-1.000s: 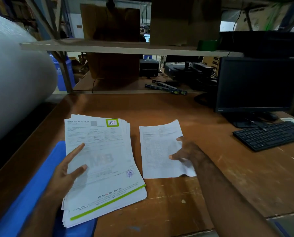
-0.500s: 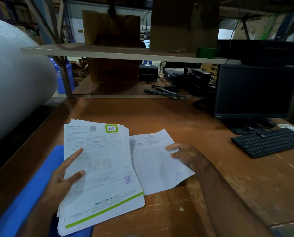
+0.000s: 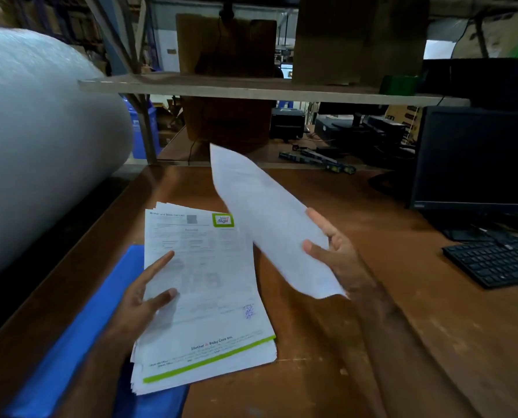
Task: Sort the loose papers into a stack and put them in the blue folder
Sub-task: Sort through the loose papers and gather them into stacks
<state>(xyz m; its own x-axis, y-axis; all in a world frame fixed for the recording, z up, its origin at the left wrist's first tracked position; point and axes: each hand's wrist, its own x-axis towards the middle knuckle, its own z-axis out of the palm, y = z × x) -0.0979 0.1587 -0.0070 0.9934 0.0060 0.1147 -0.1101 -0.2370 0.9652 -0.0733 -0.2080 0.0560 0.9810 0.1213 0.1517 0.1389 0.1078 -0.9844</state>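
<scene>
Status: stacking nearly done, foldering not started; judged from the current layout only.

Right hand pinches a single loose sheet by its right edge, thumb on top, fingers behind; sheet is off the bench, tilted, far corner pointing up and away; it hangs just right of the stack, near edge close to it, contact not clear.

Left hand lies flat and open on the stack's left side, fingers spread, pinning it down; not gripping anything.

Stack: many sheets, edges fanned a bit at the near and left sides, so not squared; top sheet is a printed form with a green logo and green stripe; its left and near parts overlap the folder.

Folder is blue, lies flat at the bench's left near corner, mostly under the stack and the left forearm; can't tell whether it is open or closed.

No other loose sheets visible on the bench; so the held one looks like the last.

Left to do, my read: drop sheet on stack; square the edges; lift stack; open folder; slide stack in; close.

Risk: fanned edges snag on insertion; tidy first.
</scene>
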